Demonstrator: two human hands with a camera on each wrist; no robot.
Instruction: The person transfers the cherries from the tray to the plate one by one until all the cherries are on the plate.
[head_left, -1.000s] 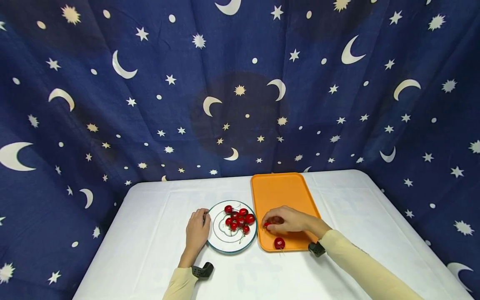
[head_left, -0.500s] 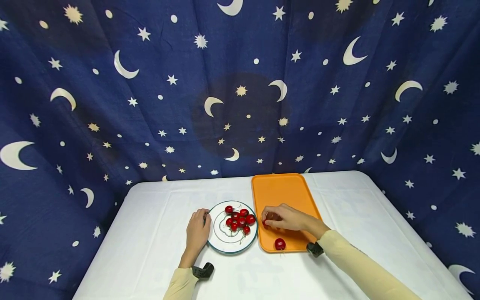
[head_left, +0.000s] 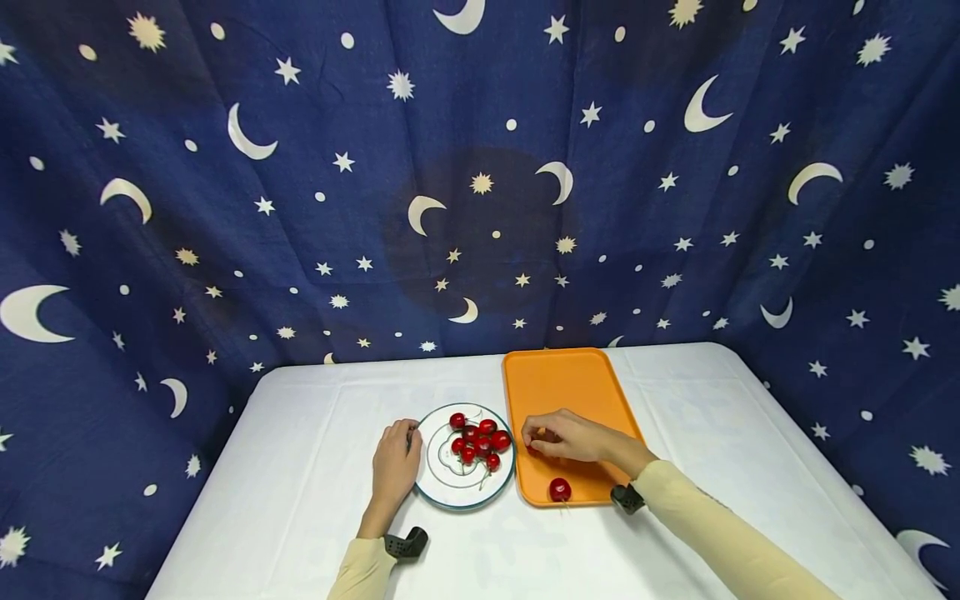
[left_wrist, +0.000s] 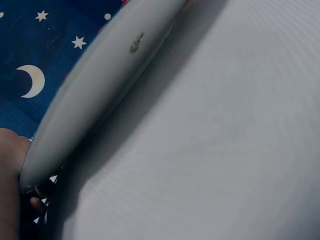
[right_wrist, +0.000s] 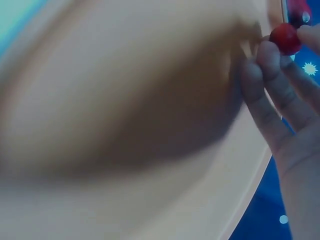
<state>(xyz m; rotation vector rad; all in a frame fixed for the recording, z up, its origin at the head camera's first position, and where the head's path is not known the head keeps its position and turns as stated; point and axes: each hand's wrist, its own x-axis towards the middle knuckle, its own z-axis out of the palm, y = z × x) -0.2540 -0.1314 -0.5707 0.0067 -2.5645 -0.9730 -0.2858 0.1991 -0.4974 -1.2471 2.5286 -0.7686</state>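
A white plate [head_left: 442, 487] with a teal rim holds several red cherries [head_left: 477, 437]. My left hand [head_left: 395, 467] rests against the plate's left edge, its fingers touching the rim; the left wrist view shows the plate's edge [left_wrist: 100, 85] close up. My right hand [head_left: 566, 437] hovers over the orange tray [head_left: 558, 383] near its left side and pinches a red cherry [right_wrist: 286, 38] at the fingertips. Another cherry [head_left: 558, 489] lies loose on the tray's near edge.
The table carries a white cloth [head_left: 300, 467]. A dark blue curtain with moons and stars [head_left: 480, 183] hangs close behind and at both sides. Bare cloth lies left of the plate and right of the tray.
My right hand has lifted slightly and drawn toward the tray's left rim with the cherry in its fingertips. The left hand and the plate have stayed put.
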